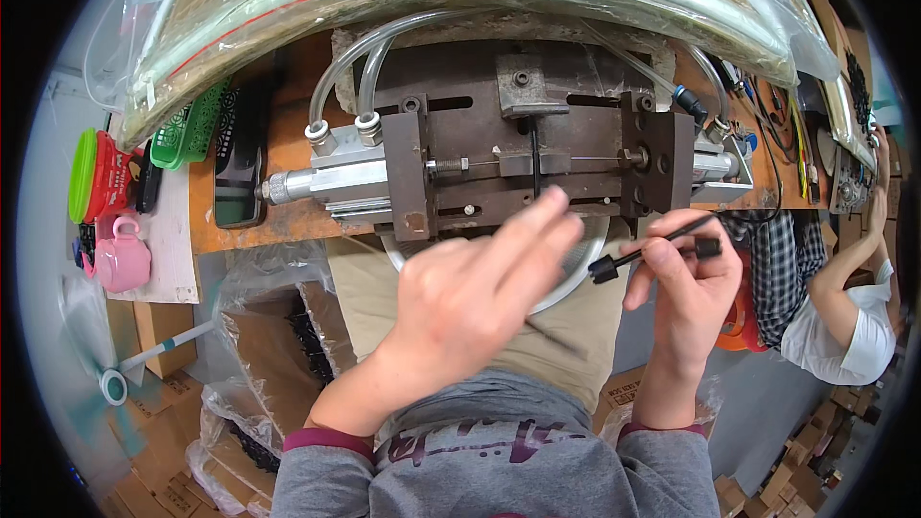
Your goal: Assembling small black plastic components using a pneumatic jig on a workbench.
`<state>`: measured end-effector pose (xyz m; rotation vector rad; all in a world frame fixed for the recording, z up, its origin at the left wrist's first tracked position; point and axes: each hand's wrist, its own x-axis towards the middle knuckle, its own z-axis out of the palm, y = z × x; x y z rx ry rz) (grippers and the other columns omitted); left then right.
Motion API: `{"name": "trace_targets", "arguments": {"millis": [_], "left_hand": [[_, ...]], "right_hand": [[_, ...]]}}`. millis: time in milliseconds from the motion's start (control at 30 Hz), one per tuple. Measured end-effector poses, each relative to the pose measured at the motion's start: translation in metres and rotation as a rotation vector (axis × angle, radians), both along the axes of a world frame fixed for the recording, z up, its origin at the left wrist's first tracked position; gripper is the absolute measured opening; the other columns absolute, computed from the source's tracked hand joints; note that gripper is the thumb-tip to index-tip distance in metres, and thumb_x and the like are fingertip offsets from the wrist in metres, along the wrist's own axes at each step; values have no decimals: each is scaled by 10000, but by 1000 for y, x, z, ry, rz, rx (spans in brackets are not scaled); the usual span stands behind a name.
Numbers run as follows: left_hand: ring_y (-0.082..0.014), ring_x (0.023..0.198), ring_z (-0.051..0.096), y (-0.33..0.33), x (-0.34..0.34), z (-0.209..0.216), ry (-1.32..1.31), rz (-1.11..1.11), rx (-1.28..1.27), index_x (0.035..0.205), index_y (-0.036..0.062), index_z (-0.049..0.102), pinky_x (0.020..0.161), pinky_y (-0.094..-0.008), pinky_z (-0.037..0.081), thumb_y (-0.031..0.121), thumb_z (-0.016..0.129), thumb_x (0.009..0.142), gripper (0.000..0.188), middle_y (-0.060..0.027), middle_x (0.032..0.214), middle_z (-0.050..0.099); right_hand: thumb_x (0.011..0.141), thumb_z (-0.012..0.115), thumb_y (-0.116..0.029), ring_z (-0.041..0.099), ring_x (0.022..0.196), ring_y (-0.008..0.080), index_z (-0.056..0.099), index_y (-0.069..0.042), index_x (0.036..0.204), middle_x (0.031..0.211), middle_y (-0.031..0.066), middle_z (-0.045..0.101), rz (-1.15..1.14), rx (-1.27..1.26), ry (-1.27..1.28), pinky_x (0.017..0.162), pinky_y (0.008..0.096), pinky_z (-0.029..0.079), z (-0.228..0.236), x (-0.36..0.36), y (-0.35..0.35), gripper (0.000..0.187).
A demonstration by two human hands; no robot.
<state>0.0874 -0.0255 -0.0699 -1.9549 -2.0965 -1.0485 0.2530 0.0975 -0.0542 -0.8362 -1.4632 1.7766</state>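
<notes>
My right hand is closed around thin black rods with knobbed, ribbed ends. Blurred by motion, my left hand has its fingers stretched out in front of the metal fixture, with nothing seen in them. Below it a thin dark rod shows as a smear over my lap; I cannot tell whether it touches anything. Under my hands is a round container with a white rim, partly hidden. The dark metal fixture holds a thin black rod at a small central block.
Air cylinders with clear hoses flank the fixture. On the left are a phone, a green basket and a pink cup. Plastic-lined boxes stand below. A co-worker sits at the right.
</notes>
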Motion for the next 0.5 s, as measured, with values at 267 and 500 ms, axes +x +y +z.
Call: {"name": "trace_targets", "arguments": {"millis": [267,500], "left_hand": [[-103,610,635,-11,6,11,-73,-143,72,1078,78,753,483,-238,443,110,680,717,370,-60,1002,731],[-117,605,640,-19,-2,5,-164,-272,73,1042,75,759,515,-249,489,95,812,704,343,-65,1045,720]], "right_hand": [[915,652,5,563,463,94,622,56,946,662,97,647,257,-230,4,403,202,412,3,-17,2,67],[925,649,-17,501,443,64,603,52,1018,672,86,653,279,-217,6,401,191,358,1,-19,5,125]]}}
